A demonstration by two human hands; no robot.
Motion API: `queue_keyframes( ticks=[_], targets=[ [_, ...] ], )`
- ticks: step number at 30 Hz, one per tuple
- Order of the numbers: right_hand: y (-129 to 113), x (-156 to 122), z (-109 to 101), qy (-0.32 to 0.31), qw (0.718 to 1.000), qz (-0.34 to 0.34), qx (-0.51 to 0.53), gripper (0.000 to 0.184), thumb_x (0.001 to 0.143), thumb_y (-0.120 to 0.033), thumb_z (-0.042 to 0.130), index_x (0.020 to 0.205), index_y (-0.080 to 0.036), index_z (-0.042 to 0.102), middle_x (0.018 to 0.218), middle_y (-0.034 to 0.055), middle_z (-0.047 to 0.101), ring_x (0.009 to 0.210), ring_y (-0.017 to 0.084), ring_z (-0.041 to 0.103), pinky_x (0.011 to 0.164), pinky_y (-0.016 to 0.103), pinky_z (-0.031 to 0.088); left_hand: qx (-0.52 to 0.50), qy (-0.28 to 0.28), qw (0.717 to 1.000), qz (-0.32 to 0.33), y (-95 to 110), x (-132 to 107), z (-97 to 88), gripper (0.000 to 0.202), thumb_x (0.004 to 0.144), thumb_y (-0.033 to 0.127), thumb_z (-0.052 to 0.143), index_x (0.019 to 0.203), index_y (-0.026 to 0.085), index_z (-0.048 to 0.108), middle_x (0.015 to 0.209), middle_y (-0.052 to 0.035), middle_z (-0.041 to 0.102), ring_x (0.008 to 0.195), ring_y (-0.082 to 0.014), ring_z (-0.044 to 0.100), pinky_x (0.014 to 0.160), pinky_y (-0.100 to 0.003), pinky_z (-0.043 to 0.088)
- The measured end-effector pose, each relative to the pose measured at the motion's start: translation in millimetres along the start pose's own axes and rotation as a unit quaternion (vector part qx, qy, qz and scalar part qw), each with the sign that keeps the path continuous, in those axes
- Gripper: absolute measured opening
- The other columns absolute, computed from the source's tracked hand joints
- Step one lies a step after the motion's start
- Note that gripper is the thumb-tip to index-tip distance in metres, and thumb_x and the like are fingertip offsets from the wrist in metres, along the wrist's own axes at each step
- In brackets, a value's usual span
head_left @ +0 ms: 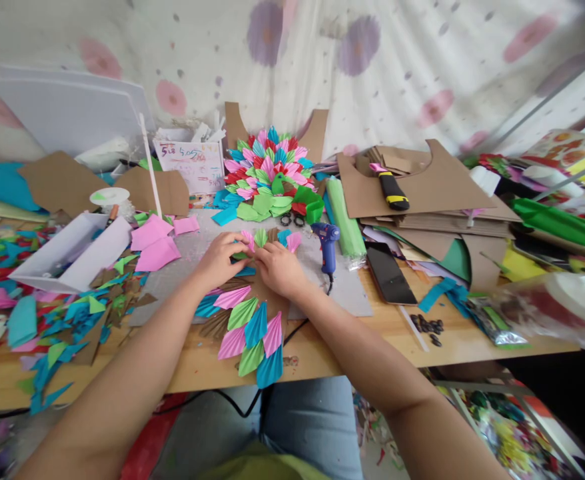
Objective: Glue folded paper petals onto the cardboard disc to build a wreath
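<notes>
- Many paper scraps [80, 317] in blue, green, pink and brown cover the left of the frame, around a white box [67, 257] lying at a slant.
- Pink paper pieces [156, 247] lie left of centre, just beside the left forearm.
- Left hand [222, 259], at mid-frame: its fingers bend inward to the piece's upper end, tips close together near the pleats; I cannot tell whether they pinch anything.
- Leaf-trimmed cardboard piece [256, 320], centre of the frame: its upper end lies under and between the 2 hands, and its long axis runs from those fingers down to the lower middle, where pleated pink, green and blue leaves reach the table's [192, 380] near edge. Most of it thus lies below the fingertips. The right hand is nearer, lying over the brown strip, while the left is at the strip's left side.
- Right hand [278, 267]: palm down, fingers curled and pressed together over the cardboard; the tips are hidden, so I cannot tell if they grip.
- Blue glue gun [327, 247], right of the right hand, apart from it, on the grey board [347, 300].
- Black phone [389, 273], farther right, below the cardboard stack [437, 213].
</notes>
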State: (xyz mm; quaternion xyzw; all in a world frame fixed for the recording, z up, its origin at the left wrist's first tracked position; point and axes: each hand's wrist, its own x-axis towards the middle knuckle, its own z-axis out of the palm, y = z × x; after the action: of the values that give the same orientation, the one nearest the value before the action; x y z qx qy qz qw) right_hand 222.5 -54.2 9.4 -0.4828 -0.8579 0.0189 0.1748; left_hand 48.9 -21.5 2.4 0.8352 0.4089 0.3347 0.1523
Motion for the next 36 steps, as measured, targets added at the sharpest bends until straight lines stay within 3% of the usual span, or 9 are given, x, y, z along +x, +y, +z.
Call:
queue_keyframes(
  ticks=[5,11,13,15,18,22,28,32,36],
  targets=[
    [7.5,-1.0,-11.8,0.041,0.998,0.02,0.03,0.019,0.091,-0.025,0.045,0.09,-0.018,0.063,0.088,0.007,0.064,0.088,0.019,0.054,0.076,0.029,0.04,-0.01,0.013,1.0,-0.003,0.8,-0.2,-1.8,0.008,0.073,0.023,0.06,0.078,0.023,0.067,0.098,-0.0037,0.063,0.098,-0.0201,0.056,0.095,-0.038,0.041],
    [58.5,-24.8,-65.4,0.304,0.942,0.136,0.031,0.024,0.09,-0.036,0.044,0.089,-0.019,0.06,0.082,0.0061,0.058,0.08,0.019,0.052,0.077,0.032,0.041,-0.007,0.05,0.998,-0.038,-4.2,-0.9,-3.3,0.007,0.076,0.026,0.06,0.076,0.021,0.064,0.09,-0.0035,0.063,0.093,-0.0192,0.057,0.09,-0.036,0.043],
    [81.2,-35.7,-73.5,0.341,0.919,0.194,0.028,0.03,0.088,-0.045,0.046,0.091,-0.019,0.06,0.083,0.0062,0.057,0.079,0.019,0.051,0.074,0.033,0.042,-0.004,0.054,0.998,-0.044,-5.1,-0.9,-3.6,0.006,0.077,0.026,0.06,0.076,0.021,0.064,0.088,-0.003,0.063,0.092,-0.0189,0.057,0.089,-0.036,0.043],
    [99.3,-43.6,-71.2,0.301,0.925,0.231,0.027,0.037,0.081,-0.054,0.053,0.089,-0.018,0.061,0.085,0.0067,0.057,0.079,0.019,0.052,0.073,0.033,0.042,0.0,0.058,0.997,-0.043,-5.2,-0.7,-3.9,0.005,0.077,0.023,0.059,0.076,0.02,0.063,0.087,-0.0027,0.063,0.091,-0.0183,0.057,0.088,-0.035,0.043],
    [110.5,-45.9,-56.3,0.14,0.95,0.277,0.028,0.043,0.069,-0.058,0.063,0.081,-0.016,0.063,0.083,0.008,0.058,0.079,0.021,0.055,0.071,0.032,0.043,0.001,0.066,0.997,-0.04,-4.8,-0.5,-4.4,0.004,0.078,0.021,0.058,0.077,0.02,0.062,0.086,-0.0022,0.063,0.089,-0.0173,0.057,0.086,-0.034,0.044],
    [103.0,-37.0,-43.2,0.006,0.936,0.349,0.047,0.035,0.072,-0.05,0.063,0.075,-0.016,0.064,0.075,0.0082,0.062,0.073,0.021,0.058,0.063,0.029,0.041,0.005,0.078,0.996,-0.046,-4.5,-0.8,-4.8,0.003,0.078,0.021,0.059,0.076,0.02,0.061,0.084,-0.0016,0.063,0.088,-0.0169,0.057,0.084,-0.033,0.045],
    [101.9,-32.9,-50.6,0.089,0.902,0.41,0.102,0.033,0.078,-0.046,0.054,0.08,-0.014,0.064,0.074,0.01,0.065,0.074,0.024,0.062,0.063,0.031,0.043,0.008,0.085,0.995,-0.048,-5.8,-1.8,-4.1,0.003,0.078,0.021,0.058,0.076,0.02,0.061,0.085,-0.0018,0.063,0.089,-0.017,0.057,0.084,-0.032,0.045],
    [101.9,-36.3,-53.5,0.166,0.878,0.34,0.292,0.043,0.076,-0.056,0.051,0.088,-0.015,0.062,0.074,0.0068,0.064,0.065,0.017,0.06,0.056,0.027,0.043,0.004,0.08,0.995,-0.056,-8.0,-2.4,-3.8,0.002,0.078,0.021,0.059,0.076,0.02,0.06,0.084,-0.0016,0.063,0.089,-0.017,0.057,0.084,-0.033,0.045],
    [84.2,-36.9,-54.0,0.054,0.887,0.242,0.389,0.049,0.073,-0.064,0.051,0.078,-0.016,0.061,0.054,-0.0007,0.053,0.048,0.011,0.049,0.047,0.023,0.037,0.004,0.075,0.995,-0.07,-9.1,-3.3,-3.5,0.002,0.078,0.02,0.059,0.077,0.02,0.06,0.085,-0.0017,0.062,0.088,-0.017,0.057,0.082,-0.032,0.046]
  ],
)
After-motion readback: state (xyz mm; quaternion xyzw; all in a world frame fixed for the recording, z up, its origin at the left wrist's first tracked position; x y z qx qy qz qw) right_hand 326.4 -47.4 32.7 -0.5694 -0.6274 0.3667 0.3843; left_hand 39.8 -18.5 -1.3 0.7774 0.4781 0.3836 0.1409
